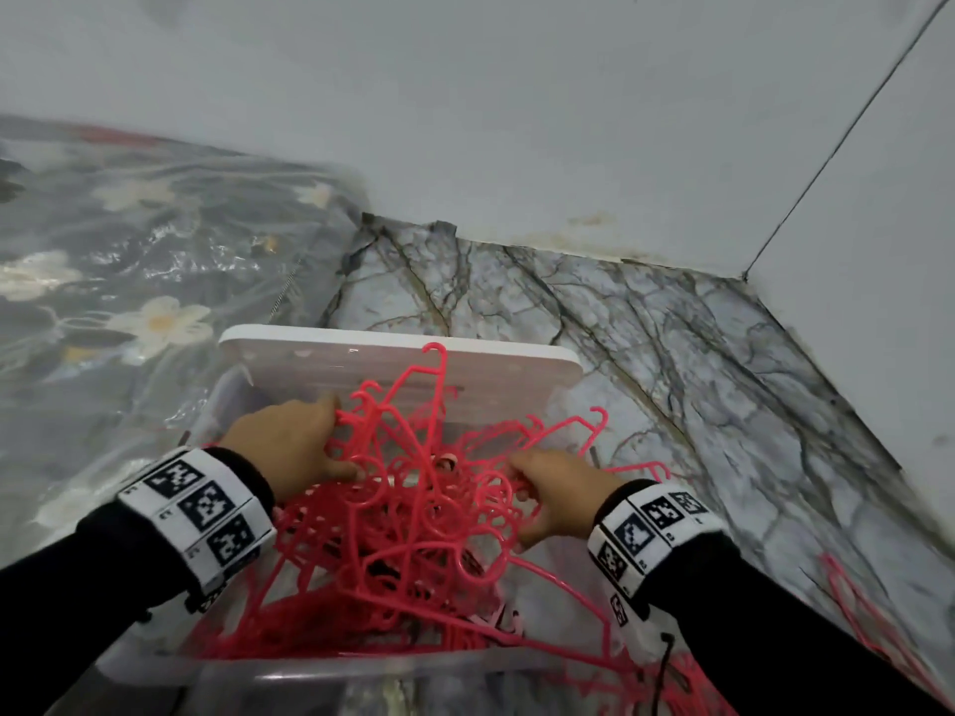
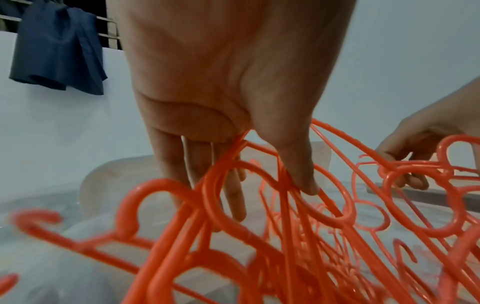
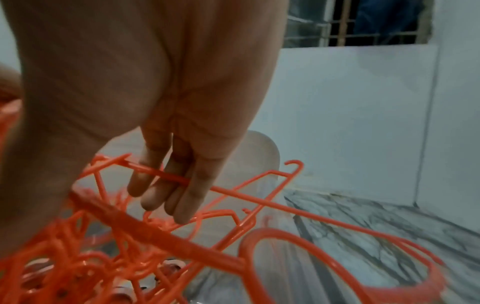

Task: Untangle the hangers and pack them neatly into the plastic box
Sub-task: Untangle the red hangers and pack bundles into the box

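Reaching into the heap from either side, both hands are buried among tangled pink-red hangers [image 1: 413, 514] that fill a clear plastic box [image 1: 330, 669] on the floor. Nearest the body, the box's front rim is cut off by the bottom of the head view, and black sleeves with patterned wristbands cover both forearms.

The left hand [image 1: 289, 447] pinches a few thin hanger bars between thumb and fingers; its wrist view shows the thumb [image 2: 298, 170] pressing strands against the fingers, though blurred loops in front hide the fingertips' lower ends. The right hand [image 1: 553, 496] has its fingers [image 3: 179, 193] curled round one straight bar, which passes between them; its thumb is lost behind out-of-focus plastic, so how firmly the bar is clamped cannot be told. Between the two hands the hangers knot so thickly that single ones cannot be separated by eye.

Outside the right hand, a few more hangers [image 1: 852, 612] lie on the marble-patterned floor [image 1: 697, 354], partly cut off by the frame edge. Beyond the hands a white lid [image 1: 362, 348] stands propped against the far side of the box. Outside the left hand lies flowered bedding under shiny plastic [image 1: 129, 250], blurred. Farthest off are plain pale walls [image 1: 465, 121].
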Motion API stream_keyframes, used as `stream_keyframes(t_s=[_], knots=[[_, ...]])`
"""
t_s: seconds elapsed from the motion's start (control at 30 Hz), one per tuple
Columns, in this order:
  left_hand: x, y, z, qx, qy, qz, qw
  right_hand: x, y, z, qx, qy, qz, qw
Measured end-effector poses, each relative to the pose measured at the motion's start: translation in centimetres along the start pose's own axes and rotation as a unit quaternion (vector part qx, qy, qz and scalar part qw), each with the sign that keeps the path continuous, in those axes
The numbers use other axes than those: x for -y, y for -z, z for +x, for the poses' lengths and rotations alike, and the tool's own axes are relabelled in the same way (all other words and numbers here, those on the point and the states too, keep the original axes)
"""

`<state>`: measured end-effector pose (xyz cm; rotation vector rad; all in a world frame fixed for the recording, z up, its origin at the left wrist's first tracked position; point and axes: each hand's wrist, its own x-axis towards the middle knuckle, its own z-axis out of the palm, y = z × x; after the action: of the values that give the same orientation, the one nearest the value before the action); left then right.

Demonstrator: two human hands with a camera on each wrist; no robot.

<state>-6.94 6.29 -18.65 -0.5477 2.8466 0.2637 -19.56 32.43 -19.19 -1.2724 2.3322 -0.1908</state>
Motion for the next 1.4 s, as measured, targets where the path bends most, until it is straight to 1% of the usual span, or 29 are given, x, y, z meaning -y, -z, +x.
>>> stream_keyframes(t_s=[0.1,0.23,0.3,0.37,0.43,0.5,0.6,0.7,0.73,0.77,0.9,1.03,1.1,1.17,1.27,1.33,1.4], knots=[[-0.8,0.0,0.0,-0.01,-0.001,0.0,1.0,0.1,0.5,0.0,-0.004,0.009,-0.027,1.0],[-3.1,0.8,-0.4,-0.104,-0.04,0.049,0.993,0.4,1.3,-0.4,-0.047,0.018,-0.085,0.995],[-4.4,1.0,-0.5,-0.139,-0.087,0.061,0.985,0.6,1.6,-0.5,-0.064,0.02,-0.117,0.991],[-5.9,0.7,-0.7,-0.183,-0.15,0.076,0.969,0.6,1.8,-0.7,-0.074,0.016,-0.139,0.987],[-7.2,0.5,-0.7,-0.215,-0.186,0.073,0.956,0.4,1.9,-0.9,-0.074,0.01,-0.143,0.987],[-7.8,0.6,-0.4,-0.203,-0.198,0.034,0.958,0.1,2.0,-1.1,-0.067,0.016,-0.128,0.989],[-7.9,0.8,0.0,-0.155,-0.185,-0.072,0.968,-0.1,2.4,-1.3,-0.032,0.021,-0.085,0.996],[-8.0,0.7,0.1,-0.157,-0.176,-0.073,0.969,-0.4,2.9,-1.4,0.02,-0.021,-0.066,0.997],[-8.0,0.8,0.2,-0.163,-0.171,-0.066,0.969,-0.5,3.1,-1.4,0.026,-0.029,-0.06,0.997],[-8.0,0.9,0.2,-0.168,-0.167,-0.06,0.97,-0.5,3.2,-1.5,0.021,-0.029,-0.053,0.998],[-7.9,1.1,0.1,-0.176,-0.172,-0.037,0.969,-0.2,3.5,-1.6,-0.04,-0.023,-0.04,0.998],[-8.2,1.0,-0.3,-0.138,-0.202,-0.086,0.966,0.8,2.9,-1.0,-0.043,-0.01,-0.063,0.997],[-8.4,1.0,-0.4,-0.12,-0.217,-0.086,0.965,1.2,2.5,-0.6,-0.042,0.0,-0.07,0.997],[-8.3,1.1,-0.4,-0.119,-0.212,-0.08,0.967,1.5,2.6,-0.3,-0.044,-0.002,-0.088,0.995],[-7.4,2.0,-0.1,-0.147,-0.173,-0.072,0.971,1.4,3.6,-0.3,-0.067,-0.017,-0.109,0.992],[-6.7,2.7,0.2,-0.177,-0.154,-0.079,0.969,1.0,4.7,-0.6,-0.087,-0.033,-0.113,0.989],[-6.2,3.2,0.4,-0.195,-0.14,-0.075,0.968,0.5,5.7,-1.1,-0.091,-0.049,-0.102,0.989]])
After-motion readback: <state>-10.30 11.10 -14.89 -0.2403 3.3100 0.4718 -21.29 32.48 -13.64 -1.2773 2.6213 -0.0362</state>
